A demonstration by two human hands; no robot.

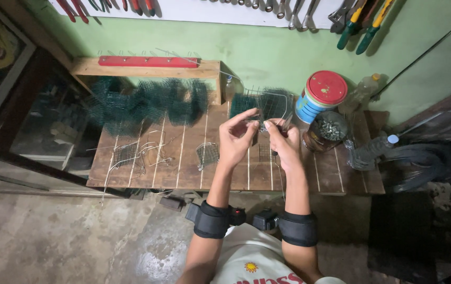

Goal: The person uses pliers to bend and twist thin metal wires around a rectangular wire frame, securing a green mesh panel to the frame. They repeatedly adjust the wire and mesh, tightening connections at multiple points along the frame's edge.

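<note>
Both hands are up over the middle of the wooden bench (183,163), pinched in close together on a thin piece of wire (261,124). Left hand (237,138) has its fingers curled with thumb and fingertips closed on the wire, and the right hand (284,143) is doing the same from the other side, so the wire sits between the two sets of fingertips, lifted off the bench top. It's too fine to tell exactly how it's bent. Each forearm has a black strap around it.

Just behind the hands there's a small green mesh cage (267,103) with wire ends sticking up. Off to the left, a big heap of green wire mesh (146,102) lies against a wooden rack with a red strip (149,61) and little wire hooks on top. Loose bent wires (146,150) and a small mesh square (125,154) are scattered on the left part of the bench, and another small mesh piece (207,153) lies just left of the left wrist.

To the right of the hands: a round tin with a red lid (321,94), a jar of small metal bits (329,130) in front of it, and a clear plastic bottle (370,150) lying near the bench edge. Hand tools (362,23) hang on the green wall above.
</note>
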